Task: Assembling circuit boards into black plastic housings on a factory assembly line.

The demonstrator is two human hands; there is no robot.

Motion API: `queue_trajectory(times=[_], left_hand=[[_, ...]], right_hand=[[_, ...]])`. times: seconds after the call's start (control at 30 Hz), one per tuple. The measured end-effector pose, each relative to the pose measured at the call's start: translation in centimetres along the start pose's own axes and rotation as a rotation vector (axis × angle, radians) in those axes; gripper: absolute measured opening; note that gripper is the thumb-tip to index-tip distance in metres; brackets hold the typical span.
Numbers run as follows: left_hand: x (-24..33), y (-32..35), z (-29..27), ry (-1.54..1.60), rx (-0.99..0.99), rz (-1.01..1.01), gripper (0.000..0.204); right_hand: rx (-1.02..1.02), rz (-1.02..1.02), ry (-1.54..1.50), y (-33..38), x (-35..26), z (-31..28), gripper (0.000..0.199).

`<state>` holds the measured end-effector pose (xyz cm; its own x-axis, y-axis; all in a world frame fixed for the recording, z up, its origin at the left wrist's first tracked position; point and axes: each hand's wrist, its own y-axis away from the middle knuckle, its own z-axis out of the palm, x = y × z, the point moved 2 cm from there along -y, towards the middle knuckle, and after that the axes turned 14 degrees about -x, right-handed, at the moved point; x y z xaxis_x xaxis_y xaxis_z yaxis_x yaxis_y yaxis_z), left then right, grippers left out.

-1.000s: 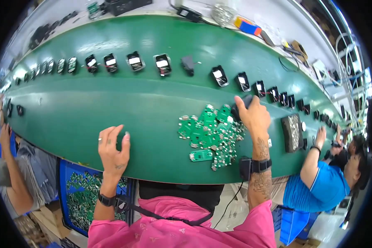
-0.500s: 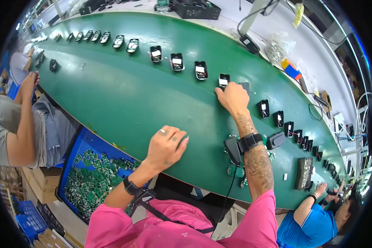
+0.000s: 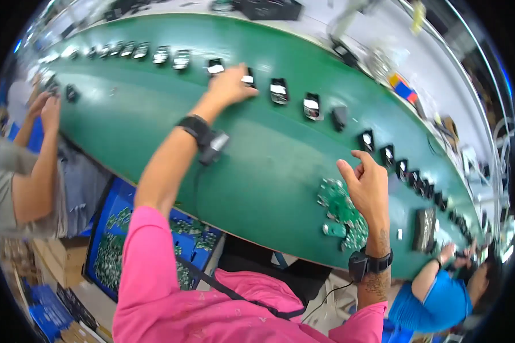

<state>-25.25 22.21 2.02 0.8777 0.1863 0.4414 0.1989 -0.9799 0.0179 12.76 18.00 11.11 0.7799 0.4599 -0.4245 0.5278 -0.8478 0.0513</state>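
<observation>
At the far middle of the table, my left hand (image 3: 229, 87) reaches over a small black device casing (image 3: 248, 78) with a white patch. Its thumb and fingers close around the casing's sides, partly hiding it. Left of that hand stands a similar casing (image 3: 215, 67); to the right are two more, one casing (image 3: 278, 90) and another casing (image 3: 312, 106). My right hand (image 3: 367, 184) hovers above the table with nothing in it, thumb and fingers apart. Close by lies a pile of green circuit boards (image 3: 343, 212). Beyond it sits a dark, plain-faced casing (image 3: 339, 118).
The row of casings curves along the green table (image 3: 154, 108) to both ends. A blue bin (image 3: 133, 197) of circuit boards stands at the near left edge. One co-worker (image 3: 23, 177) is at the left, another co-worker (image 3: 432, 297) at the right. A dark block (image 3: 424, 230) lies near the latter.
My left hand has moved from the near side of the table out to a casing in the row. My right hand has left another casing and drawn back toward me.
</observation>
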Motion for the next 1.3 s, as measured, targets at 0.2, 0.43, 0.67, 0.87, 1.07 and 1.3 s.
queue_trajectory(times=[0.2, 0.43, 0.67, 0.87, 1.07, 1.3], left_hand=[[3.9, 3.6, -1.1, 0.04, 0.212, 0.145, 0.072], [14.2, 21.7, 6.8, 0.157, -0.19, 0.506, 0.071], [16.6, 26.0, 6.6, 0.201, 0.268, 0.344, 0.071], [21.9, 29.8, 8.0, 0.419, 0.109, 0.334, 0.064], [19.7, 29.0, 9.2, 1.297, -0.267, 0.11, 0.016], [17.6, 29.4, 10.4, 1.77, -0.196, -0.044, 0.013]], right_hand=[[-0.033, 0.105, -0.043, 5.6, 6.4, 0.6, 0.035], [-0.111, -0.024, 0.011, 4.1, 5.4, 3.8, 0.039], [-0.064, -0.005, -0.436, 5.0, 6.8, 3.5, 0.02], [-0.179, 0.028, -0.72, 12.6, 1.0, 4.1, 0.016], [-0.104, -0.226, -0.654, 14.4, -0.7, 6.1, 0.027], [-0.233, -0.021, -1.128, 12.6, -1.3, 9.6, 0.017]])
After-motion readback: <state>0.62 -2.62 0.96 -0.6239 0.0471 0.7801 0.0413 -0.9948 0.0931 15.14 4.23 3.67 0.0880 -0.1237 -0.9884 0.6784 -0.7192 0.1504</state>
